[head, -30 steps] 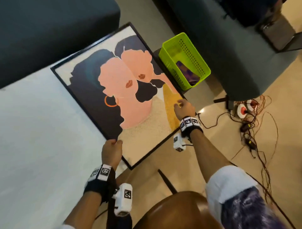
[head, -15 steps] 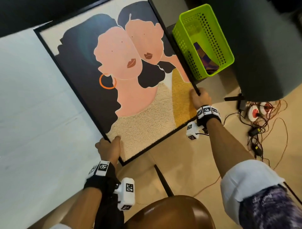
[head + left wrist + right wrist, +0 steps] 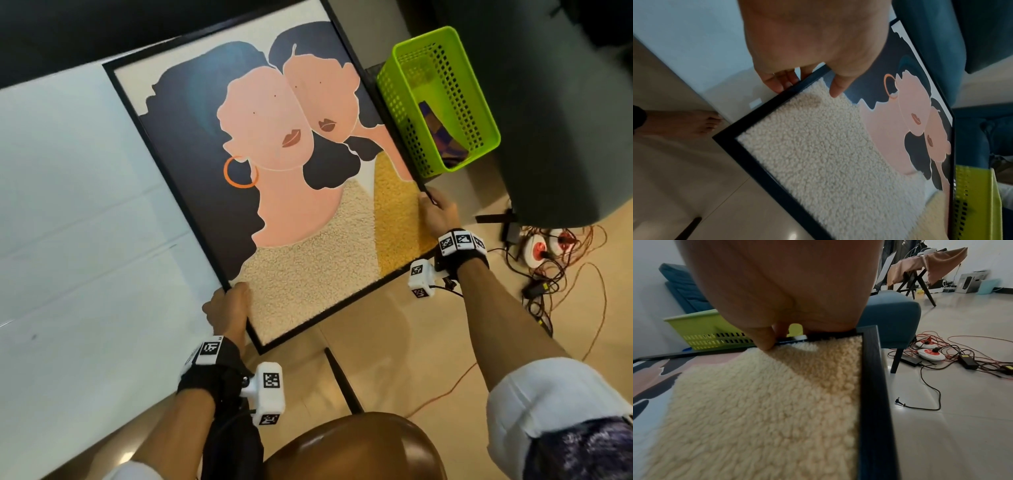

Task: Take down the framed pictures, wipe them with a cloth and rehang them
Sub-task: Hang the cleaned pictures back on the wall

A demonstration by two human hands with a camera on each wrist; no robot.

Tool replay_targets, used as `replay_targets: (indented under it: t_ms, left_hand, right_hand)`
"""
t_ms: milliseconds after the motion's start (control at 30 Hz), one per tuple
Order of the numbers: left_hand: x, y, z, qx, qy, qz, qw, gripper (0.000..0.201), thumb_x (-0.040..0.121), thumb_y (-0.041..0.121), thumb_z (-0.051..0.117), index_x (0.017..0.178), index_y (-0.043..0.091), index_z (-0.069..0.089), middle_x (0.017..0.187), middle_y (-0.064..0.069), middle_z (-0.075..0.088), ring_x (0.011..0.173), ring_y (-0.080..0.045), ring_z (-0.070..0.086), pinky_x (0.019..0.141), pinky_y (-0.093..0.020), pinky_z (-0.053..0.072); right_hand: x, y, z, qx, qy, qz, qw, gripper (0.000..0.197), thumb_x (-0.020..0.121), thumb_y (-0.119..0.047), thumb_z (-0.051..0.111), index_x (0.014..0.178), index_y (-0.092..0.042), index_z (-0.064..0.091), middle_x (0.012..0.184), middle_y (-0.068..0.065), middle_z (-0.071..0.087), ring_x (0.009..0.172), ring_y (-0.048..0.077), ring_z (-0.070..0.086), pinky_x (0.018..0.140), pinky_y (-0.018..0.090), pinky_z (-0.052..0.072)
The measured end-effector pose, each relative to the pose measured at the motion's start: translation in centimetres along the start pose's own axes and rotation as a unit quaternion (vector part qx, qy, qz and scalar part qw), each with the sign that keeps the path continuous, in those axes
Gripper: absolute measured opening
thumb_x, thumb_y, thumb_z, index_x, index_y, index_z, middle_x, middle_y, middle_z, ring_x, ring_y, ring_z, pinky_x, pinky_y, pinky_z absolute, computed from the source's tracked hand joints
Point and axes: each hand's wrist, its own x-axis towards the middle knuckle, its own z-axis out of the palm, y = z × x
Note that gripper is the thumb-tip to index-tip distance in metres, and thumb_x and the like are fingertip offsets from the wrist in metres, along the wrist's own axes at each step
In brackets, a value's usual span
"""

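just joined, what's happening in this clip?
A person is holding a large black-framed picture with both hands, off the wall and face up above the tiled floor. The left hand grips the left edge near the bottom corner, thumb on the front. The right hand grips the opposite edge, beside a green basket. No cloth is in either hand, so wiping isn't under way. A tangle of cables lies on the floor to the right.
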Motion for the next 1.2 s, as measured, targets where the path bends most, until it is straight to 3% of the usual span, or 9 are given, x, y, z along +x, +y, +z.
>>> replay_targets:
  t_ms: [167, 300, 367, 500, 600, 700, 833, 1000, 1200]
  left_hand:
    - [-0.1, 0.1, -0.4, -0.060, 0.005, -0.013, 0.998, 0.075, 0.077, 0.033, 0.062, 0.146, 0.006, 0.049, 0.138, -0.013, 0.055, 0.112, -0.034, 0.057, 0.091, -0.051, 0.052]
    - [-0.1, -0.2, -1.3, -0.120, 0.010, -0.002, 0.993, 0.034, 0.092, 0.020, 0.059, 0.115, -0.004, 0.063, 0.096, -0.008, 0.059, 0.083, -0.023, 0.049, 0.068, -0.034, 0.038]
    - [-0.3, 0.1, -2.2, -0.117, 0.032, 0.005, 0.993, 0.021, 0.099, 0.019, 0.056, 0.102, 0.000, 0.065, 0.093, -0.007, 0.057, 0.088, -0.024, 0.047, 0.075, -0.035, 0.037]
    - [-1.1, 0.5, -4.9, -0.124, 0.071, 0.007, 0.990, 0.032, 0.091, 0.027, 0.056, 0.107, 0.003, 0.069, 0.106, -0.010, 0.063, 0.096, -0.028, 0.053, 0.093, -0.046, 0.043]
    - [-1.8, 1.0, -7.7, -0.113, 0.081, 0.021, 0.990, 0.034, 0.100, 0.014, 0.052, 0.120, -0.008, 0.068, 0.113, -0.016, 0.066, 0.099, -0.032, 0.059, 0.087, -0.042, 0.044]
    - [-3.7, 2.8, -11.9, -0.129, 0.095, 0.028, 0.987, 0.037, 0.101, 0.014, 0.050, 0.125, -0.009, 0.067, 0.120, -0.020, 0.068, 0.095, -0.029, 0.057, 0.082, -0.038, 0.042]
    - [-7.3, 7.0, -19.6, -0.163, 0.135, 0.047, 0.976, 0.036, 0.100, 0.016, 0.050, 0.120, -0.010, 0.066, 0.118, -0.026, 0.067, 0.087, -0.030, 0.054, 0.081, -0.038, 0.041]
    - [-10.7, 11.2, -30.6, -0.206, 0.188, 0.072, 0.958, 0.050, 0.089, 0.034, 0.053, 0.126, 0.005, 0.071, 0.135, -0.013, 0.069, 0.122, -0.042, 0.063, 0.113, -0.059, 0.044]
    - [-18.3, 15.0, -44.8, -0.280, 0.239, 0.104, 0.924, 0.042, 0.097, 0.031, 0.054, 0.127, 0.008, 0.071, 0.131, -0.012, 0.070, 0.120, -0.042, 0.061, 0.114, -0.057, 0.043]
  right_hand:
    - [-2.2, -1.2, -1.0, 0.006, -0.024, -0.005, 1.000, 0.038, 0.107, -0.027, 0.045, 0.143, -0.019, 0.056, 0.131, -0.002, 0.057, 0.116, 0.013, 0.048, 0.096, 0.026, 0.033]
    - [-3.5, -2.0, -0.9, 0.027, -0.009, 0.009, 1.000, 0.037, 0.106, -0.026, 0.048, 0.139, -0.014, 0.059, 0.128, 0.003, 0.062, 0.111, 0.014, 0.052, 0.091, 0.023, 0.035]
    - [-4.3, -2.6, -0.6, 0.047, 0.003, 0.020, 0.999, 0.036, 0.106, -0.025, 0.049, 0.137, -0.013, 0.061, 0.122, 0.002, 0.062, 0.109, 0.014, 0.053, 0.091, 0.025, 0.039]
    - [-6.2, -4.6, 0.4, 0.076, 0.016, 0.025, 0.997, 0.035, 0.103, -0.025, 0.054, 0.134, -0.012, 0.064, 0.120, 0.003, 0.065, 0.112, 0.016, 0.058, 0.101, 0.032, 0.046]
    - [-8.1, -7.8, 0.5, 0.080, 0.000, 0.029, 0.996, 0.040, 0.104, -0.025, 0.053, 0.141, -0.013, 0.058, 0.132, 0.004, 0.060, 0.122, 0.016, 0.053, 0.090, 0.015, 0.036]
    - [-10.5, -12.2, 0.7, 0.077, -0.018, 0.010, 0.997, 0.041, 0.103, -0.025, 0.055, 0.142, -0.012, 0.056, 0.141, 0.007, 0.057, 0.131, 0.018, 0.050, 0.092, 0.013, 0.033]
    - [-14.8, -19.9, 1.1, 0.105, -0.041, -0.015, 0.994, 0.042, 0.103, -0.022, 0.056, 0.142, -0.008, 0.055, 0.144, 0.011, 0.056, 0.135, 0.023, 0.049, 0.097, 0.016, 0.032]
    - [-21.8, -31.0, 1.9, 0.134, -0.060, -0.058, 0.987, 0.040, 0.103, -0.021, 0.055, 0.141, -0.008, 0.056, 0.134, 0.009, 0.059, 0.124, 0.018, 0.052, 0.096, 0.020, 0.034]
    - [-31.7, -44.0, 3.4, 0.163, -0.085, -0.119, 0.976, 0.040, 0.103, -0.023, 0.055, 0.140, -0.008, 0.057, 0.138, 0.011, 0.059, 0.132, 0.028, 0.051, 0.100, 0.027, 0.037]
